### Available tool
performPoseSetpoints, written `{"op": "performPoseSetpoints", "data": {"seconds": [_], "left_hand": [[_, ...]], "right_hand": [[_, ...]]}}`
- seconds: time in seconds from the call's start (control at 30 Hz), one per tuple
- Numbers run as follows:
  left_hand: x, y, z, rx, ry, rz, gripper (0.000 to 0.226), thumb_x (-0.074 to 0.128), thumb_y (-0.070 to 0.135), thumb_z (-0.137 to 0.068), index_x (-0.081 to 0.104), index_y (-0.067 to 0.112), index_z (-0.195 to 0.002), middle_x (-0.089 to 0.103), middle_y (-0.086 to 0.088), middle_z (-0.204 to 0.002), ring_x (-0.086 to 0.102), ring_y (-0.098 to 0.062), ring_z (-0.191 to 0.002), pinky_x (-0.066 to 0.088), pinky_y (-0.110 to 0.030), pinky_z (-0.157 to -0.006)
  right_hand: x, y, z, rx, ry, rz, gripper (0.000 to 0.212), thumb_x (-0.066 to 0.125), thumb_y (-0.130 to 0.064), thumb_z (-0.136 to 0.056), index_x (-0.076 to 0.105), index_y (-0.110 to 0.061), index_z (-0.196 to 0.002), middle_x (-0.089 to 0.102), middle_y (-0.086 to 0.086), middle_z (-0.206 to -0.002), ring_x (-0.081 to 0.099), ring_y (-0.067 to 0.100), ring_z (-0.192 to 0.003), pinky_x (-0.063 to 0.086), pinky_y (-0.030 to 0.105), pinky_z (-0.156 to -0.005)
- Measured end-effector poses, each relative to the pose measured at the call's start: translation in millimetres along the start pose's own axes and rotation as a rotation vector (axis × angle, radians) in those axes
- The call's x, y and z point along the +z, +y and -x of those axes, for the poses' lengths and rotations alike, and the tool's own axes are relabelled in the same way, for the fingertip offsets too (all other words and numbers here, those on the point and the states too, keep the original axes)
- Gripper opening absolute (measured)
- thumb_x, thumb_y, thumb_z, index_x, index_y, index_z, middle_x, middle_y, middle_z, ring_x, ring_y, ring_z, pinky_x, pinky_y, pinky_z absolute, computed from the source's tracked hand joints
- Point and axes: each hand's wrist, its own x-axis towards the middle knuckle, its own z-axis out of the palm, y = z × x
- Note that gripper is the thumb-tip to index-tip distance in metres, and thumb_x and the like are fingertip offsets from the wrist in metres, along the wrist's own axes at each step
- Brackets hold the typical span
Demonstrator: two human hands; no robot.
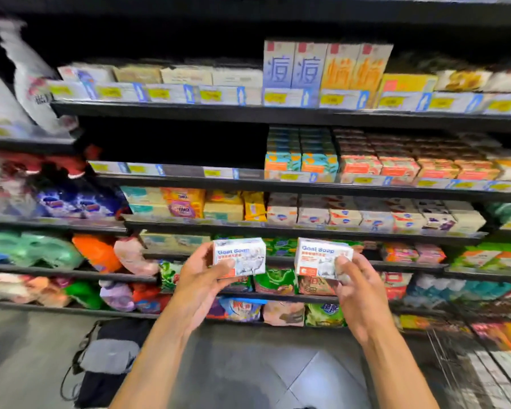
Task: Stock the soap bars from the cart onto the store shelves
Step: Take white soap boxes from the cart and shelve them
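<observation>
Hands both loaded: I see left hand [199, 280] curled round one white cardboard Goat Soap box [240, 255], right hand [359, 293] gripping a second Goat Soap box [322, 256]. Boxes apart, midair, before black metal shelves [189, 113].

Light falls evenly and fairly brightly from overhead, and the packet colours look saturated. The recess [174, 143] under the upper shelf sinks into deep black shadow. Motion blur smears most of the frame, worst at the left edge, and the yellow price labels [160, 93] are unreadable. The left soap box [239, 256] and right soap box [322, 256] are sharpest, their print partly legible. Wide-angle distortion bows the shelf edges [278, 113]. A soft sheen lies on the floor tiles [307, 376].
</observation>
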Motion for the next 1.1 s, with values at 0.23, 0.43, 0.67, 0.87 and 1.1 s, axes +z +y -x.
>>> {"op": "performPoseSetpoints", "data": {"seconds": [0.23, 0.43, 0.67, 0.87, 1.1], "left_hand": [[-14.3, 45.2, -60.8, 0.088, 0.0, -0.19, 0.055, 0.079, 0.023, -0.075, 0.062, 0.011, -0.126, 0.073, -0.009, -0.119, 0.068, -0.026, -0.115, 0.051, -0.042, -0.1], [-9.7, 86.3, -126.3, 0.169, -0.018, -0.303, 0.038, 0.074, 0.008, -0.082, 0.065, 0.018, -0.118, 0.076, -0.004, -0.112, 0.071, -0.02, -0.108, 0.053, -0.035, -0.095], [-4.2, 119.3, -207.8, 0.252, -0.046, -0.362, 0.032, 0.076, -0.004, -0.082, 0.066, 0.015, -0.106, 0.074, -0.007, -0.108, 0.072, -0.026, -0.105, 0.062, -0.038, -0.083], [-8.9, 135.4, -273.5, 0.279, -0.101, -0.469, 0.038, 0.077, -0.003, -0.081, 0.066, 0.005, -0.117, 0.077, -0.004, -0.103, 0.075, -0.016, -0.092, 0.059, -0.027, -0.082], [-3.1, 148.5, -350.7, 0.214, -0.194, -0.647, 0.029, 0.075, -0.002, -0.083, 0.066, 0.018, -0.102, 0.075, 0.004, -0.091, 0.071, -0.01, -0.09, 0.06, -0.022, -0.077]], "right_hand": [[31.4, 7.8, -30.9, -0.033, 0.011, 0.061, 0.021, 0.061, -0.01, -0.097, 0.066, -0.01, -0.117, 0.074, 0.017, -0.116, 0.071, 0.029, -0.11, 0.055, 0.032, -0.084], [48.9, 7.6, -70.4, -0.114, -0.018, 0.068, 0.043, 0.078, -0.033, -0.078, 0.07, -0.015, -0.117, 0.073, 0.013, -0.12, 0.067, 0.03, -0.117, 0.047, 0.048, -0.104], [59.2, 13.8, -105.1, -0.161, -0.054, 0.064, 0.038, 0.072, -0.023, -0.089, 0.066, -0.011, -0.124, 0.074, 0.011, -0.116, 0.071, 0.024, -0.11, 0.054, 0.03, -0.084], [65.8, 32.3, -127.6, -0.212, -0.077, -0.021, 0.051, 0.079, -0.027, -0.076, 0.066, -0.007, -0.121, 0.073, 0.014, -0.118, 0.069, 0.027, -0.113, 0.052, 0.042, -0.098], [67.8, 58.8, -148.0, -0.283, -0.066, -0.02, 0.068, 0.096, -0.045, -0.056, 0.071, -0.014, -0.111, 0.073, 0.014, -0.117, 0.07, 0.028, -0.114, 0.057, 0.035, -0.088]]}}
